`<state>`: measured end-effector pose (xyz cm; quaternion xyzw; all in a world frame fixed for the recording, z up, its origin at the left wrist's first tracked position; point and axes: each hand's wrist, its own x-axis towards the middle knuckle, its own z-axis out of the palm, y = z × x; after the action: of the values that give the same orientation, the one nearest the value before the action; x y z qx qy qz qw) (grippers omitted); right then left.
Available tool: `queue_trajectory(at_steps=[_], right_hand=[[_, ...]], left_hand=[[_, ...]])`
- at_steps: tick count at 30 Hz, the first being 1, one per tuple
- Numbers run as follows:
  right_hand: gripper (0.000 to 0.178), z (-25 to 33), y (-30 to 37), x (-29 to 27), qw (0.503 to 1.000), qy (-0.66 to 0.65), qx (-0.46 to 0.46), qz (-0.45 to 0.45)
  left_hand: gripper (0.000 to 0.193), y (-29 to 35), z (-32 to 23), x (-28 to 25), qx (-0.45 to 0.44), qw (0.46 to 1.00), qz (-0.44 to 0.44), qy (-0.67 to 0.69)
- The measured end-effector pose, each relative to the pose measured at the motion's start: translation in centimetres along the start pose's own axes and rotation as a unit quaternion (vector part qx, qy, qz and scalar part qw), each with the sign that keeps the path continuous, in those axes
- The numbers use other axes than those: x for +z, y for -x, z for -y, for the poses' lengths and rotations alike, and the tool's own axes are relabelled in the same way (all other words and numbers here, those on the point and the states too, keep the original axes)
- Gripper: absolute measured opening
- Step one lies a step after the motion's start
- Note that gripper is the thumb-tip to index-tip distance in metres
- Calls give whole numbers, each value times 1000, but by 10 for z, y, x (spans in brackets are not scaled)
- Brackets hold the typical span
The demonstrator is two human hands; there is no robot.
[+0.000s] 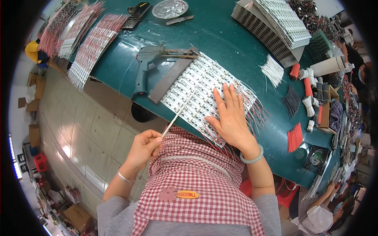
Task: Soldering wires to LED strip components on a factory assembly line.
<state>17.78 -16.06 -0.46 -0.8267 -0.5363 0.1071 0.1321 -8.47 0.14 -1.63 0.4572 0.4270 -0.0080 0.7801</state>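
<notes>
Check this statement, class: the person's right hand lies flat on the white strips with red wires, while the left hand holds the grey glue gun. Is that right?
Not quite. The right hand does lie flat on the white strips, but the left hand holds a thin white stick, not the glue gun, which lies untouched on the green table. The head view shows it.

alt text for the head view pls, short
The right hand presses flat on a sheet of white strip boards with red wires on a green table, while the left hand pinches a thin white stick. A grey glue gun lies beside the sheet.
</notes>
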Motion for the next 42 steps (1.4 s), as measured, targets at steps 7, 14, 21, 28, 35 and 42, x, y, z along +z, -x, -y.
queue_trajectory(at_steps=[7,14,21,28,35,42], right_hand=[[81,-1,0,0,1000,-12,0,-7],[81,0,-1,-2,1000,-18,-2,2],[81,-1,0,-4,1000,-23,8,6],[82,0,-1,-5,999,-33,6,6],[67,-13,-17,-34,997,-77,4,-5],[25,-63,-110,-2,966,-177,-16,-190]], left_hand=[[17,-29,-15,21,6,999,12,-30],[32,-16,1,6,-19,997,16,77],[25,16,0,-9,-14,992,75,-96],[21,-5,-12,6,15,994,50,-93],[20,-28,-21,21,32,994,42,-96],[18,-39,-17,29,122,964,10,-238]])
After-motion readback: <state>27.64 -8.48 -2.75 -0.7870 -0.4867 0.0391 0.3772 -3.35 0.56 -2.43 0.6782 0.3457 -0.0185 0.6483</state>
